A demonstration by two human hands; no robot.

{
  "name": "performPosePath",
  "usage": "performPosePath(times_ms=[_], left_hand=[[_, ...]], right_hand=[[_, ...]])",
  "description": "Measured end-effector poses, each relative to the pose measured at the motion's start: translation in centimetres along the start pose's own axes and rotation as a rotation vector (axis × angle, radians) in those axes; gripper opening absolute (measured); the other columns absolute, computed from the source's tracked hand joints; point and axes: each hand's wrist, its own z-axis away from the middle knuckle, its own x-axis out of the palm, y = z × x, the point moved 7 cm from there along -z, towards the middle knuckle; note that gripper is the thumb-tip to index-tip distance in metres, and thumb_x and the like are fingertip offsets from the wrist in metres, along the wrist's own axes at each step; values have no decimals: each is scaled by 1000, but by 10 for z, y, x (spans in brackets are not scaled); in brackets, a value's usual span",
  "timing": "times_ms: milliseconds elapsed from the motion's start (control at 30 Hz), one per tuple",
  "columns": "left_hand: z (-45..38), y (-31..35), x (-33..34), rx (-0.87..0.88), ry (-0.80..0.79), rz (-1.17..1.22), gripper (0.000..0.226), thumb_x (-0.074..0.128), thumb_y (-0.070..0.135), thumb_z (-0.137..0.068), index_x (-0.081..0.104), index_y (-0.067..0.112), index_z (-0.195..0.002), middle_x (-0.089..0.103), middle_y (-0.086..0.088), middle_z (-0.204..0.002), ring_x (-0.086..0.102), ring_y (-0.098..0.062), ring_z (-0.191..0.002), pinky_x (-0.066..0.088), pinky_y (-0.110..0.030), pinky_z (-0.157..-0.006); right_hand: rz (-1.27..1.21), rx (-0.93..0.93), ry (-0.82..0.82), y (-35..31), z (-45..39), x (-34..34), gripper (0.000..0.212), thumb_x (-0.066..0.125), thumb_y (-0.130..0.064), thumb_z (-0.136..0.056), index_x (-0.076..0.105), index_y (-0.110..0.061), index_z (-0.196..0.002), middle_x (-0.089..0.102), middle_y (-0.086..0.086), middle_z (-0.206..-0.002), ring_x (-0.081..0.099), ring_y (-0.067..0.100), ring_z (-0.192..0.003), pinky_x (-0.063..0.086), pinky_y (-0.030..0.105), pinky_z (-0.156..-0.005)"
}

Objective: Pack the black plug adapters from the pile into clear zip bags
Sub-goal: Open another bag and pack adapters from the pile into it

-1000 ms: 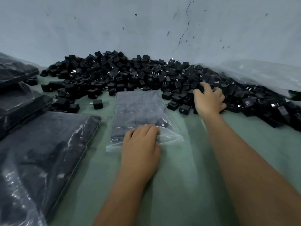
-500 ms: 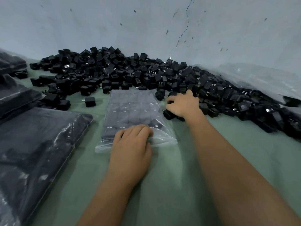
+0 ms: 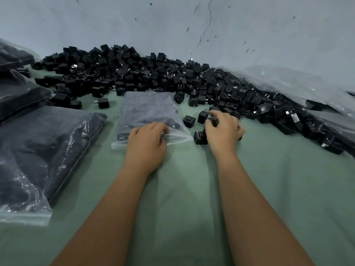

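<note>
A long pile of black plug adapters (image 3: 146,73) lies against the wall, spreading right. A clear zip bag (image 3: 148,110), partly filled with adapters, lies flat on the green cloth in front of the pile. My left hand (image 3: 147,144) presses on the bag's open near edge, fingers curled over the plastic. My right hand (image 3: 222,131) rests just right of the bag, fingers closed around several black adapters (image 3: 211,120) dragged from the pile. Two loose adapters (image 3: 189,121) sit between the bag and that hand, and another (image 3: 199,138) touches its thumb side.
Filled clear bags of adapters (image 3: 44,150) lie stacked at the left, with more behind them (image 3: 17,93). Loose clear plastic bags (image 3: 299,85) drape over the pile's right end. A single adapter (image 3: 103,103) sits left of the open bag. Green cloth (image 3: 182,198) covers the surface.
My right hand has pulled back from the pile toward me, dragging several adapters with it to the bag's right corner. My left hand stays on the bag's mouth.
</note>
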Motion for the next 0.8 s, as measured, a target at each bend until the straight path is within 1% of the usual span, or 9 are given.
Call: performPosePath(times_ms=[133,233,300,367,467,567,667,733,800], left_hand=[[-1,9,3,42,12,-150,24,47,9,-89,58,19,-107,62,3,-108,56,-22,-98,32,-33,-90],[-2,9,1,-15,53,-80,24,51,5,-85,62,18,-102,64,1,-104,58,-24,-93,36,-35,-86],[-5,4,-2,-126,98,47,23,54,4,-83,65,19,-96,65,3,-97,59,-23,-92,40,-36,-86],[-7,-1,-2,-212,105,115,22,57,6,-81,66,23,-93,63,8,-91,58,-20,-94,40,-36,-89],[-8,-3,1,-216,86,137,19,61,13,-80,67,25,-94,65,10,-88,58,-18,-96,40,-37,-94],[-6,-2,-1,-188,100,169,16,62,22,-83,69,27,-97,68,11,-93,58,-17,-97,39,-38,-98],[-6,-1,-1,-179,100,183,18,61,26,-86,71,28,-101,69,11,-102,60,-15,-101,39,-42,-101],[-6,-2,-1,-184,103,211,18,62,26,-87,72,28,-102,71,10,-103,62,-15,-102,41,-44,-102],[-5,-5,-1,-212,118,277,18,63,26,-88,73,27,-103,73,10,-101,64,-14,-101,43,-44,-102]], right_hand=[[-220,265,262,14,23,-35,27,44,-14,-87,67,-24,-98,60,-7,-107,48,17,-110,37,33,-95],[-273,296,120,7,39,-30,24,42,-13,-84,61,-27,-87,62,-7,-98,57,18,-92,43,30,-72],[-112,222,-70,-8,49,-14,21,43,-21,-86,61,-26,-97,63,-3,-96,56,18,-80,39,29,-64],[66,137,-201,-19,57,0,30,43,-33,-89,56,-25,-115,58,0,-101,52,20,-82,37,31,-66],[134,103,-212,-22,57,3,42,46,-39,-89,51,-27,-129,50,2,-112,50,25,-99,37,31,-71],[120,110,-177,-16,54,0,35,50,-36,-93,54,-33,-127,52,1,-116,44,25,-108,35,31,-69],[133,37,-172,-20,54,2,29,54,-33,-93,56,-31,-122,60,-3,-110,45,23,-107,37,31,-68],[28,38,-111,-21,52,-1,26,60,-28,-89,57,-26,-115,58,-4,-108,50,20,-103,38,29,-69],[-160,61,-21,-21,49,-9,31,64,-20,-82,55,-23,-111,50,-6,-112,54,8,-92,39,22,-67]])
